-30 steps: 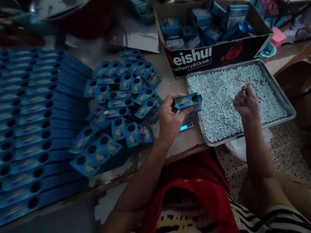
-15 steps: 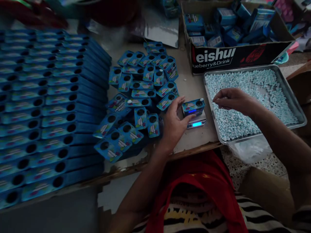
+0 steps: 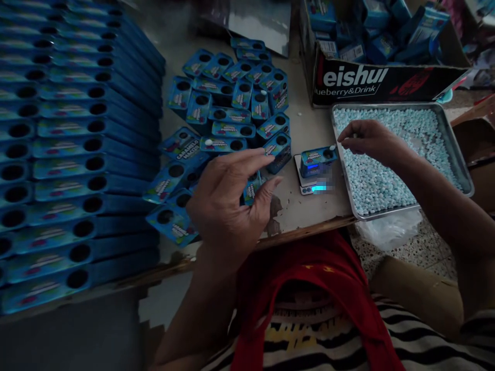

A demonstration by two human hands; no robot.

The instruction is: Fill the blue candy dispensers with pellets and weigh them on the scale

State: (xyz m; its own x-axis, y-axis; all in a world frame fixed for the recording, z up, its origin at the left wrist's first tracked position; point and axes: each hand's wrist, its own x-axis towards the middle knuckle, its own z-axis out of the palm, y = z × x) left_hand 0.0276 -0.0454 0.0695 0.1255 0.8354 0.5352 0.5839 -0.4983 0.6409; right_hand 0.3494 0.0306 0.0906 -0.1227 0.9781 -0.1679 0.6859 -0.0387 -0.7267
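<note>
My left hand (image 3: 228,206) is raised above the near edge of the table, thumb and fingers apart with nothing between them. Behind and below it lies a loose cluster of small blue candy boxes (image 3: 232,130) with round holes in their tops. One such box (image 3: 316,161) stands on a small digital scale (image 3: 307,180) with a lit blue display, and a white piece rests by its hole. Over the left side of a metal tray (image 3: 350,198) of pale blue and white candies (image 3: 381,190), my right hand (image 3: 367,138) has its fingertips pinched together; what they hold is hidden.
Long stacked rows of blue boxes (image 3: 77,170) fill the left side. At the back right, an open black carton (image 3: 356,85) holds more blue boxes. Below the tray hangs clear plastic (image 3: 390,229). The table's worn front edge (image 3: 305,232) runs before my red apron (image 3: 309,257).
My left hand has left the box on the scale and moved left and closer to the camera, its fingers parted. The right hand stays pinched near the tray's left rim. The view has shifted slightly.
</note>
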